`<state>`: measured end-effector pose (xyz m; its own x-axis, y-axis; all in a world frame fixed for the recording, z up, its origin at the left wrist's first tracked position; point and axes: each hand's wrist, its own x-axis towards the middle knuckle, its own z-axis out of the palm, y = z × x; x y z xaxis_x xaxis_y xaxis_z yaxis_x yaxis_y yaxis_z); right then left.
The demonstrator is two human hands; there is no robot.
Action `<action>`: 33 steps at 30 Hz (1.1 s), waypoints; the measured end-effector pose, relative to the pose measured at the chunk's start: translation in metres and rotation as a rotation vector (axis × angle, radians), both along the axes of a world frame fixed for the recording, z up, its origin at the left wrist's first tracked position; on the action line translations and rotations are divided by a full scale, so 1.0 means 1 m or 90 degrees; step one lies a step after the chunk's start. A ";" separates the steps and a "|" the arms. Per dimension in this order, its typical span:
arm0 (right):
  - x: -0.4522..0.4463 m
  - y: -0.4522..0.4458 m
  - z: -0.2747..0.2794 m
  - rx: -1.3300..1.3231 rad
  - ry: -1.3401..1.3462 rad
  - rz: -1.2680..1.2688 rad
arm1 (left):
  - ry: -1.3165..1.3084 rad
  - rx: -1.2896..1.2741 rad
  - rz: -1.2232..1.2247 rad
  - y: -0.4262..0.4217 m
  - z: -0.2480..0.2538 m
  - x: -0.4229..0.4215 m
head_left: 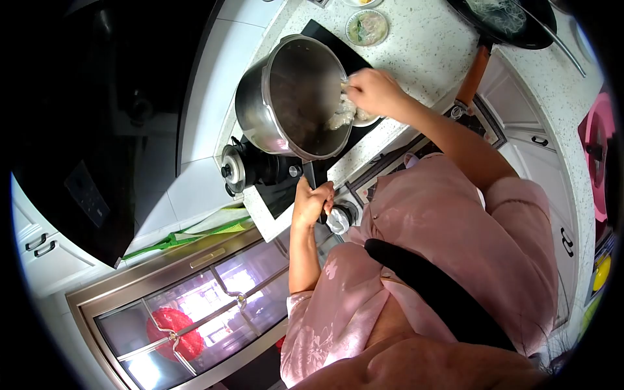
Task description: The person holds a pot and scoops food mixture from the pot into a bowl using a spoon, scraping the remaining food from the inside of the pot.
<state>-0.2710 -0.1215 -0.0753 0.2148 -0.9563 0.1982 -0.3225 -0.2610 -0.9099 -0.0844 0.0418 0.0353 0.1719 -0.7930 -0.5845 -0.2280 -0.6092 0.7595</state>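
Note:
My left hand (312, 203) is wrapped round the black handle (314, 174) of a large steel pot (265, 107). The pot leans with its mouth toward me, and its dark inside looks hazy. At the pot's right rim is my right hand (374, 92), its fingers closed and slightly blurred. Pale, lumpy pieces of food (342, 116) lie beneath those fingers, at the rim and just inside it. Part of a white dish (367, 121) shows under this hand, mostly hidden by it. What exactly the right fingers grip is unclear.
A black cooktop (318, 32) lies under the pot, with a small lidded black pot (235, 168) beside it. A small bowl of food (366, 28) stands on the speckled counter (416, 49). Upper right, a wok (530, 32) with a brown handle (473, 77) holds noodle-like strands.

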 end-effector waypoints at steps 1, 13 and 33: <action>0.007 -0.017 0.013 0.032 0.045 0.039 | -0.002 -0.002 -0.001 0.000 0.001 0.000; -0.007 -0.072 0.021 -0.289 0.273 0.159 | -0.021 -0.021 -0.019 0.002 -0.003 0.007; 0.006 -0.084 0.021 -0.361 0.254 0.102 | -0.002 -0.017 0.023 -0.003 0.003 -0.001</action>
